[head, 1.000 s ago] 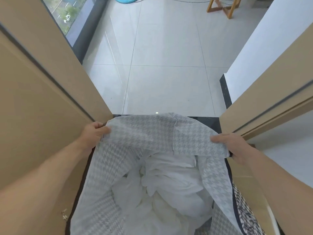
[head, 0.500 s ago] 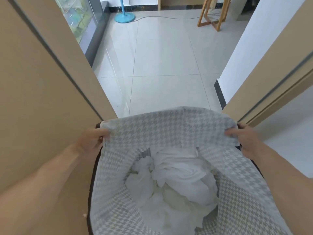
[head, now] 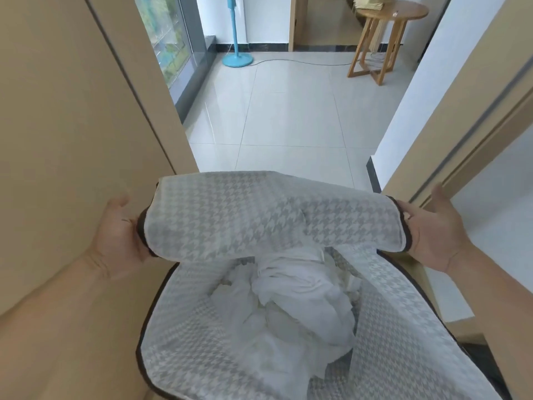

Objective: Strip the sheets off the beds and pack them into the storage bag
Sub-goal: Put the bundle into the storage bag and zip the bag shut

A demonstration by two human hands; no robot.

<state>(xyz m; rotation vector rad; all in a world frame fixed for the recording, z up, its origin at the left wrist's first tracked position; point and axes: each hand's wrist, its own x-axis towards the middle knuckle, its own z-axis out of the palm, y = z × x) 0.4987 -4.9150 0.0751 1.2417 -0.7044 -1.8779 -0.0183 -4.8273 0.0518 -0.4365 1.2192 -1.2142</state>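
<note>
Pale tiled floor (head: 288, 125) fills the upper middle of the frame, with a tan wooden panel (head: 72, 125) along the left. The houndstooth storage bag (head: 202, 356) takes up the lower centre, mouth open, with white sheets (head: 302, 298) bunched inside. Its flap (head: 259, 215) stretches across the centre. A round wooden table (head: 389, 13) stands at the upper right and a blue fan stand (head: 238, 60) at the upper centre.

The left hand (head: 118, 232) has its palm against the flap's left end, thumb lifted; its fingers are hidden under the fabric, so I cannot tell their grip. The right hand (head: 432, 229) is spread, fingers touching the flap's right end.
</note>
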